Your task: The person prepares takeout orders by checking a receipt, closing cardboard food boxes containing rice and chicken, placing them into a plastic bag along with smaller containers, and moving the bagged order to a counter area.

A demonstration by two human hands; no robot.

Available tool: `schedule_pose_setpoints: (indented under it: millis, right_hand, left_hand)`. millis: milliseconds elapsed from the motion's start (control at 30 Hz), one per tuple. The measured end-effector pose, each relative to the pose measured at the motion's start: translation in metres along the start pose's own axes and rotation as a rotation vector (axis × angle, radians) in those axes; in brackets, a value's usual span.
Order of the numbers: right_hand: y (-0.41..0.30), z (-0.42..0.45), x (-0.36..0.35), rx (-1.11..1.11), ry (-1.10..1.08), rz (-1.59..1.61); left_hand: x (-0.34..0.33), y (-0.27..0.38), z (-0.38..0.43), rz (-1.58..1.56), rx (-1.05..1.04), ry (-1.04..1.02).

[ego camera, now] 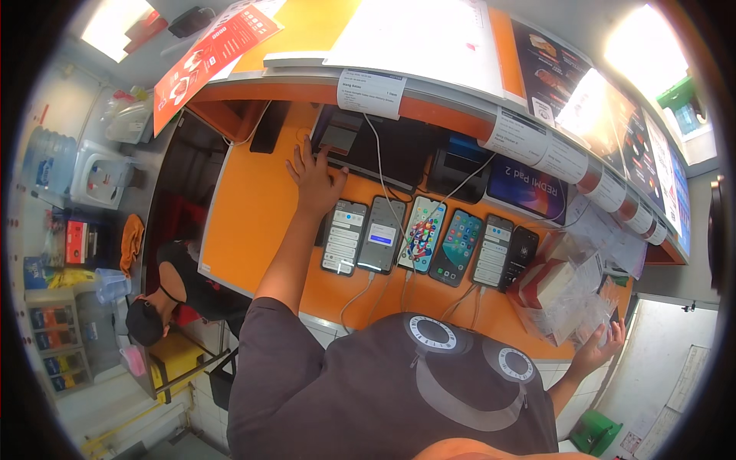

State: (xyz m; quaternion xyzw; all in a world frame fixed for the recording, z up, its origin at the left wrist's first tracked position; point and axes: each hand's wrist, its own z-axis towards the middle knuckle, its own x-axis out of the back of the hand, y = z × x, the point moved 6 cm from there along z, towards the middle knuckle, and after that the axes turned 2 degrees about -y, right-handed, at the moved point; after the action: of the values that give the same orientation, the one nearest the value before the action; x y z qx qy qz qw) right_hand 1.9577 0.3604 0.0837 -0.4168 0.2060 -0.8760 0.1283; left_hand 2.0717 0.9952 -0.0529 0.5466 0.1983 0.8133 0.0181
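Note:
My left hand [315,181] is spread over the left end of a dark tablet [397,152], its fingertips at the lit screen. Below it a row of smartphones lies on the orange counter [259,190]: a phone with a notification list [345,236], one with a grey screen [380,233], one with a colourful wallpaper [424,230] and others to the right. White charging cables [379,138] cross the tablet and phones. At the far right my right hand [601,345] has its fingers apart, beside a heap of clear plastic bags [575,310]; whether it touches them I cannot tell.
A black box-shaped device [457,172] and a Redmi Pad 2 box [526,190] stand behind the phones. Printed slips [371,92] hang from the shelf edge above. A person in a black cap [146,322] is at the left, near a shelf of supplies [57,339].

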Motion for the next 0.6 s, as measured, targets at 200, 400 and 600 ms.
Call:
schedule_pose_setpoints:
  millis: [200, 400, 600]
  right_hand:
    - [0.004, 0.001, -0.002, -0.007, 0.007, -0.018]
    - [0.017, -0.011, 0.005, 0.007, 0.007, -0.043]
    - [0.035, -0.039, 0.038, -0.023, 0.037, -0.072]
  left_hand:
    - [-0.007, -0.007, -0.001, 0.049, 0.011, 0.031]
    - [-0.004, -0.004, -0.007, 0.091, -0.003, 0.027]
    - [-0.006, 0.012, -0.034, 0.118, -0.022, 0.021]
